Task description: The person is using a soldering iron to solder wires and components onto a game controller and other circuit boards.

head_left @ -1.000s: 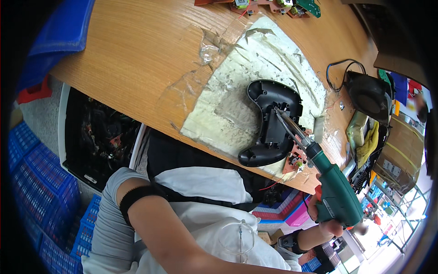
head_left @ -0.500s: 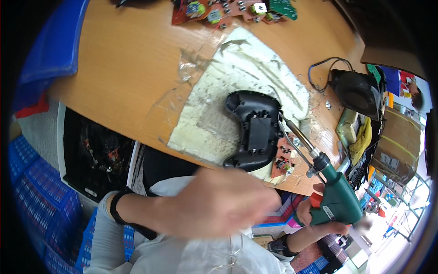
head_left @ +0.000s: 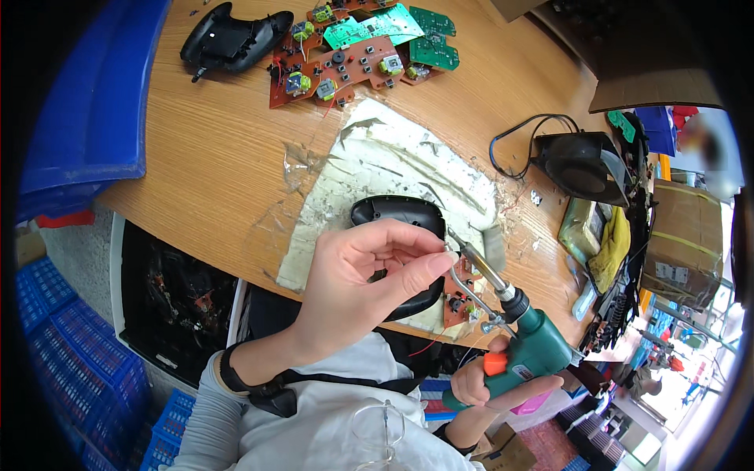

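My left hand [head_left: 353, 286] is over the game controller shell, thumb and forefinger pinched together close to the tip of the soldering gun. Whatever they hold, if anything, is too small to make out. In my right hand [head_left: 471, 385] is a green soldering gun [head_left: 536, 351] with an orange trigger, its metal tip and thin feed tube pointing up and left toward the pinched fingers. The black controller shell [head_left: 397, 210] lies on a pale, stained cloth [head_left: 314, 243], partly hidden behind my left hand. Beside the shell sits a small reddish circuit board [head_left: 458, 302].
Red-brown circuit boards [head_left: 353, 74], green boards [head_left: 432, 39] and another black shell [head_left: 236, 39] lie at the back. A blue bin [head_left: 86, 102] stands at left, above a dark-lined box [head_left: 173, 290]. To the right are a black fan [head_left: 585, 169] with a cable and a yellow cloth [head_left: 613, 251].
My left hand, blurred before, has risen to the soldering gun's tip and now pinches there. The view has shifted, showing more of the boards at the back. My right hand keeps hold of the gun.
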Tool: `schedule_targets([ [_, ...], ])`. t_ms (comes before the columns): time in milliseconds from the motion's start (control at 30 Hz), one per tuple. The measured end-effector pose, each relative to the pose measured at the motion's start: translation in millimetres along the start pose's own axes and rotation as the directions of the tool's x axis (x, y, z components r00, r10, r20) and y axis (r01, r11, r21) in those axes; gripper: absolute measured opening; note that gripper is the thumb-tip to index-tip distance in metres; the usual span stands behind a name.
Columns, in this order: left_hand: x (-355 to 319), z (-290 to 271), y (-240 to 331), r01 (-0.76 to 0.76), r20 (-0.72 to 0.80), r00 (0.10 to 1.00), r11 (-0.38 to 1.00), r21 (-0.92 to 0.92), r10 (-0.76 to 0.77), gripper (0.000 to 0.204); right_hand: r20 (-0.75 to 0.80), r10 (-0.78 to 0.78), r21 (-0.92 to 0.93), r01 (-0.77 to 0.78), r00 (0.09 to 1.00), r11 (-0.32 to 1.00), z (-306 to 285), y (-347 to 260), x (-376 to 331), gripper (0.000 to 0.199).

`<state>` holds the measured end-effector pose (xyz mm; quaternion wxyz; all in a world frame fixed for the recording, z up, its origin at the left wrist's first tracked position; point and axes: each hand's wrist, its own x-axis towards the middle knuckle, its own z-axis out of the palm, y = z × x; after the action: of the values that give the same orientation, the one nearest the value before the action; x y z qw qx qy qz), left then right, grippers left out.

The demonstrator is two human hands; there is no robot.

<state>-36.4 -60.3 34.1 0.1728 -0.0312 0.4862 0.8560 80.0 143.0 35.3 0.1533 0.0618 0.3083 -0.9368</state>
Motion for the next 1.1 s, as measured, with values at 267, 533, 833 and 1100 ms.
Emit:
schedule_targets([
  [267,-0.2,6.3,-4.0,-0.028,-0.039,0.999,0.999,0.038,0.029,0.015,0.094,0.036,-0.142,-0.022,0.995,0.990,-4.2,-0.4,5.4,0.100],
  [533,-0.4,4.0,-1.5,-0.050,-0.065,0.997,0.999,0.001,0.050,0.013,0.040,-0.042,0.019,0.041,0.998,0.999,3.8,10.0,7.6,0.115],
  [833,-1.8,-0.1,1.6,-0.044,-0.086,0.995,0.999,-0.003,0.044,0.012,0.000,-0.035,-0.037,0.035,0.999,0.999,3.7,12.6,5.6,0.118],
  [1100,-0.9,1.0,1.1,-0.058,-0.108,0.992,0.998,0.005,0.058,0.012,-0.031,-0.065,-0.051,0.063,0.997,0.997,9.6,17.2,9.5,0.115],
])
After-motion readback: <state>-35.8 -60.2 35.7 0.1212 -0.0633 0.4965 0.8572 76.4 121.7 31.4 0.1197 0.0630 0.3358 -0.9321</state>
